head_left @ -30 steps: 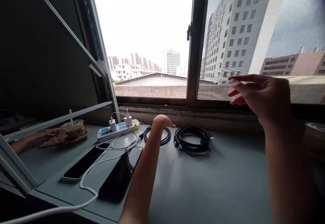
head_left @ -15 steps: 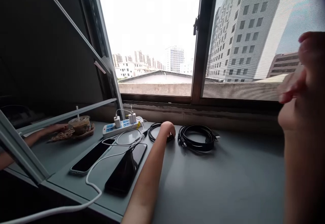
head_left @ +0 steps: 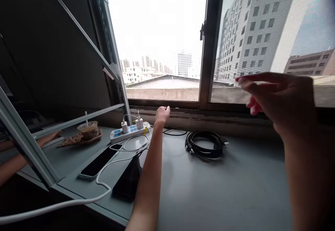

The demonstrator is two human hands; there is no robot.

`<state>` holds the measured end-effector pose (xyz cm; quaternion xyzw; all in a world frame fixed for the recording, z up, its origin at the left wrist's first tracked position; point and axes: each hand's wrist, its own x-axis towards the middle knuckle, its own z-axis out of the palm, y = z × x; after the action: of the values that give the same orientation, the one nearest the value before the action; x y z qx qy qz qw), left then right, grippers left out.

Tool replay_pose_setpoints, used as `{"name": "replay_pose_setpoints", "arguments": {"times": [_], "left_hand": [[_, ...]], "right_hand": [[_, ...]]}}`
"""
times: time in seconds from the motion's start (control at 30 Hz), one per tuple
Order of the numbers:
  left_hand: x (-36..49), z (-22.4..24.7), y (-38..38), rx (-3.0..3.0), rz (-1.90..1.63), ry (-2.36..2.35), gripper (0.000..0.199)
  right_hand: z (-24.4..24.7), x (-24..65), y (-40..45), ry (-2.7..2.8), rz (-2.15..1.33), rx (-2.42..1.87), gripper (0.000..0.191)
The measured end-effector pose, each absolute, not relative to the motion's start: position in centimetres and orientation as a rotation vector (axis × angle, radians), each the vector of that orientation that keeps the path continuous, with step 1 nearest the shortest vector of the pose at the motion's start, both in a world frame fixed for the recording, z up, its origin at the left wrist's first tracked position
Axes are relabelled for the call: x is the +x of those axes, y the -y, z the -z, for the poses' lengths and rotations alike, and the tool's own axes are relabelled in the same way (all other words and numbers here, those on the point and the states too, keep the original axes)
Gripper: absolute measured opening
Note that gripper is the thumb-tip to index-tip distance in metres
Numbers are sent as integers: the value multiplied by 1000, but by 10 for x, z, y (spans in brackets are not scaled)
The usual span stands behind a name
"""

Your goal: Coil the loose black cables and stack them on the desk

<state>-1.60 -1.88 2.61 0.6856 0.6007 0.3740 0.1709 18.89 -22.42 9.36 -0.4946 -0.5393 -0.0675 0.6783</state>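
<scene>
My left hand (head_left: pixel 162 114) is raised over the back of the grey desk, its fingers curled closed. A small dark bit shows at its fingertips, too small to name. Behind and below it, part of a thin black cable (head_left: pixel 178 133) lies in a loop by the wall. My right hand (head_left: pixel 281 96) hangs in the air before the right window pane, thumb and forefinger pinched together. Anything between those fingertips is too small to make out. A thick coil of black cable (head_left: pixel 206 153) with metal plugs rests on the desk, apart from both hands.
Left of my forearm lie a black phone (head_left: pixel 127 182) and another phone (head_left: pixel 98 163), with a white cable (head_left: pixel 104 185) across. A power strip (head_left: pixel 128 132) with chargers stands behind. Beyond the metal frame (head_left: pixel 78 119) are a drink cup (head_left: pixel 88 129) and another person's arms (head_left: pixel 15 164).
My left hand has risen from the smaller black cable coil toward the window. My right hand has swung left and down, its forefinger now stretched to meet the thumb. The view has shifted slightly.
</scene>
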Motion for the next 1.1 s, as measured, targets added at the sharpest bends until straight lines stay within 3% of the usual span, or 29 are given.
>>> {"name": "replay_pose_setpoints", "arguments": {"times": [0.17,0.3,0.47,0.67,0.97,1.1], "left_hand": [[-10,-63,50,1793,-1606,-1387,39],[2,-84,83,1716,-1815,-1012,37],[16,-99,120,1547,-1866,-553,27],[30,-103,142,1366,-1893,-482,26],[34,-104,143,1224,-1932,-468,24],[19,-106,131,1190,-2010,-467,23]], "right_hand": [[-79,193,197,1519,-220,-1530,22],[-57,190,170,1800,-644,-1700,24],[-51,167,161,1750,-672,-1295,65],[-66,146,178,1790,-532,-727,45],[-89,142,207,1348,-625,-507,46],[-107,162,233,1155,-700,-584,37]]}}
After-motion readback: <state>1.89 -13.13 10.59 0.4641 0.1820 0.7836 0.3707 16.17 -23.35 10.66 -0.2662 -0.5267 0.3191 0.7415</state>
